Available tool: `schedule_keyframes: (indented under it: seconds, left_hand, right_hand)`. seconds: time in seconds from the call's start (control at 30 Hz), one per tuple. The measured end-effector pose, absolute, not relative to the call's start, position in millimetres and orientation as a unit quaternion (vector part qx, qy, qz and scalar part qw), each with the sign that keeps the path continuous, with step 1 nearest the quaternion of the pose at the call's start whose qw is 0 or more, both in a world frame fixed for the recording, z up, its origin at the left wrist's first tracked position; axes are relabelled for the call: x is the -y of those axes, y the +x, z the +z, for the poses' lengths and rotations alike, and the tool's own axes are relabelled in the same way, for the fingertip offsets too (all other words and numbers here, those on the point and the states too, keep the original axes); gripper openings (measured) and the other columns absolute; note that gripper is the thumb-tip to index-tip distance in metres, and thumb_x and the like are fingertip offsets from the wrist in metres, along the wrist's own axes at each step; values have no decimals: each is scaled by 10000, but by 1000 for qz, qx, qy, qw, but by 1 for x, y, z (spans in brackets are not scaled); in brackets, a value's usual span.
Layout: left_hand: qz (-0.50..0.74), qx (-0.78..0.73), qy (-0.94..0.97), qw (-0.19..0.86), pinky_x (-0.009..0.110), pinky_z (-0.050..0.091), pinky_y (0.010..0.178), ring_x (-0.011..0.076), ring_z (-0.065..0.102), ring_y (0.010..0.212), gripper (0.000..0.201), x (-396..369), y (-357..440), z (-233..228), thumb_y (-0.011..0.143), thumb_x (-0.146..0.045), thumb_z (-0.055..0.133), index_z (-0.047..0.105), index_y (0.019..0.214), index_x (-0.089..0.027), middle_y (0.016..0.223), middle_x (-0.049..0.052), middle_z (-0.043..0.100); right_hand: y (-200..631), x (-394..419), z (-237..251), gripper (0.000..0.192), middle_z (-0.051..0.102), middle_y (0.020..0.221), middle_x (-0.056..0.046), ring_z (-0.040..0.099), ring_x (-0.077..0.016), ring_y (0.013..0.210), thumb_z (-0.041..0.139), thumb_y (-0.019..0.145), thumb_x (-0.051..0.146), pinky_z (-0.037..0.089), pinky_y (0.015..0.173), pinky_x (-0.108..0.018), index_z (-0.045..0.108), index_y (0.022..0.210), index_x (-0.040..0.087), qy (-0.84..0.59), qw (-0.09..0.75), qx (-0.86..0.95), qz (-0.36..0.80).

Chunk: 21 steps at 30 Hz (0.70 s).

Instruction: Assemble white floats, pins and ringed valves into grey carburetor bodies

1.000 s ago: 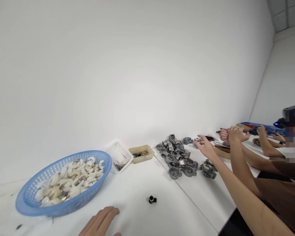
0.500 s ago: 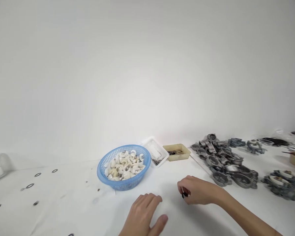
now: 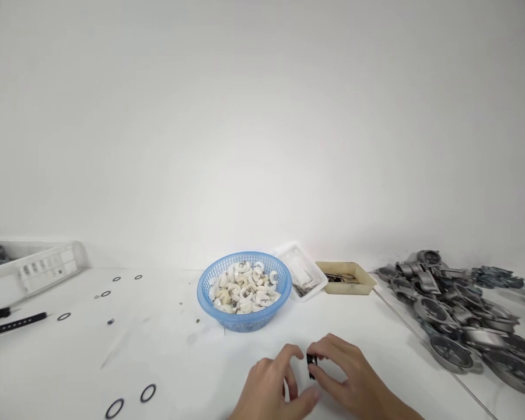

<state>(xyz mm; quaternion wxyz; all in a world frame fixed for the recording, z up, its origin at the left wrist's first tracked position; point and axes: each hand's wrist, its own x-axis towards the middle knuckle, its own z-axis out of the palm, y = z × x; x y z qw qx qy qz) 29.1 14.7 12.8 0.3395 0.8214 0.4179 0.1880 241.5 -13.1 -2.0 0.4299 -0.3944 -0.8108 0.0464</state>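
My right hand [image 3: 347, 373] pinches a small black piece [image 3: 312, 366] with a shiny face between thumb and fingertips. Just left of it, my left hand [image 3: 273, 385] has its thumb and forefinger apart and curved, with nothing seen between them. The two hands are close together above the white table. Beyond them stands a blue plastic basket [image 3: 207, 300] filled with white curved pieces [image 3: 245, 286].
Behind the basket's right side lie a white tray [image 3: 321, 279] and a yellowish tray [image 3: 367, 286] of thin tools. Grey metal cases [image 3: 450, 318] are heaped at right. Black rings [image 3: 147, 393], a perforated black strap [image 3: 15, 325] and a white bin [image 3: 48, 271] are at left.
My right hand has come leftward with the black piece, close to my left hand. The view has turned left, so the strap and more of the white bin show.
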Motion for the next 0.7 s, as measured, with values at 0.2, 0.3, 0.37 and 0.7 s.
schedule_keyframes:
  seconds: [0.2,0.3,0.37,0.7]
  left_hand:
    - [210,-367,766,484,232,401,605,144,551,600,279,-11,23,26,808,-390,773,729,1019,-213,630,-49,656]
    - [198,-307,701,613,216,307,495,86,418,458,212,-17,22,26,798,-339,759,705,886,-154,544,-54,609]
    - [192,-276,649,682,220,253,470,75,382,433,162,-19,22,26,788,-290,719,688,852,-145,538,-37,622]
    - [191,-264,557,764,249,155,487,70,327,477,121,-13,24,31,737,-233,643,678,804,-139,577,-10,609]
  right_hand:
    - [229,24,4,166,731,874,-23,689,-214,755,632,968,171,567,664,-309,662,1094,273,-370,478,795,57]
    - [227,28,6,117,722,848,-25,679,-209,724,639,975,193,557,636,-308,665,1061,268,-368,490,787,63]
    - [227,30,7,110,727,858,-29,680,-208,729,634,989,208,561,644,-312,664,1075,269,-362,493,789,65]
    - [233,32,12,111,729,940,-58,669,-229,805,618,1036,277,559,705,-336,647,1142,259,-356,434,827,35]
